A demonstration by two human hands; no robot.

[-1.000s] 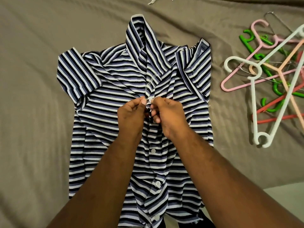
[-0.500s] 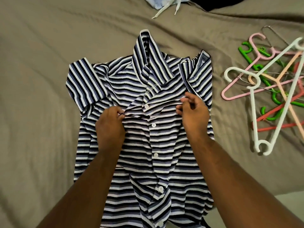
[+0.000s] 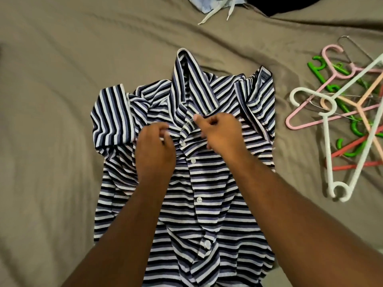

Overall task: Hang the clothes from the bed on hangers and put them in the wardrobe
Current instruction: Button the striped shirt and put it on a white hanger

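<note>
The navy, blue and white striped short-sleeved shirt (image 3: 207,183) lies front-up and buttoned on the wrinkled taupe bed sheet (image 3: 62,79), directly beneath your hands. Your left hand (image 3: 154,154) curls its fingers into the fabric just left of the button placket. Your right hand (image 3: 222,131) pinches the placket edge below the collar. A heap of coloured plastic hangers (image 3: 328,152) lies to the right, apart from the shirt.

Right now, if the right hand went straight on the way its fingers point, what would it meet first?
The right hand points up-left, pinching the striped shirt. Straight on, it would meet the shirt's collar first; the left hand sits lower, probably off that line.
</note>
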